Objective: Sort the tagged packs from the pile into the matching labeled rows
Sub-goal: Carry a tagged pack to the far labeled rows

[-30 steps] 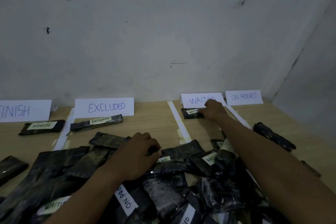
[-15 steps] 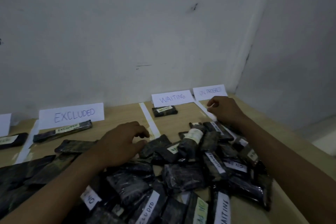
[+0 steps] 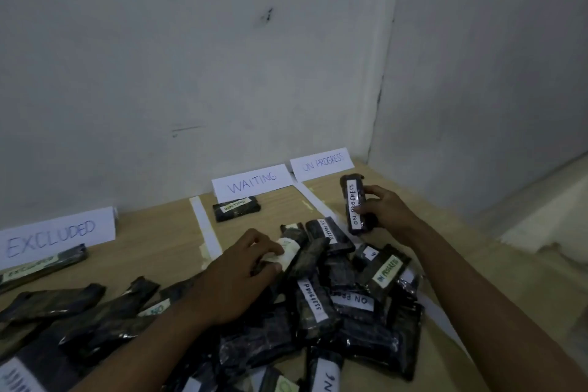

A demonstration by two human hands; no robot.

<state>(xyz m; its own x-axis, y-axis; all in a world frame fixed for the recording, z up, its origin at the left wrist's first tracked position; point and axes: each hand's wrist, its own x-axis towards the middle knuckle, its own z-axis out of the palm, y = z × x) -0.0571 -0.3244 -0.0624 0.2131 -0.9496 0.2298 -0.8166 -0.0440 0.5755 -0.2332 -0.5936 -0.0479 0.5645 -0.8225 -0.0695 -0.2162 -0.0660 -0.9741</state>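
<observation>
The pale wooden bench (image 3: pixel 159 242) fills a wall corner. White tape strips (image 3: pixel 205 226) mark it into rows. Paper cards stand along its back: EXCLUDED card (image 3: pixel 57 235), WAITING card (image 3: pixel 251 181), ON PROGRESS card (image 3: pixel 321 162). A WAITING pack (image 3: pixel 237 208) and an EXCLUDED pack (image 3: pixel 41 267) lie before their cards. A pile of dark tagged packs (image 3: pixel 318 321) covers the near side.

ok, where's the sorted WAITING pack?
Head view, centre: the dark plastic WAITING-tagged pack lies flat before the white paper WAITING sign, right of the white tape strip.
</observation>
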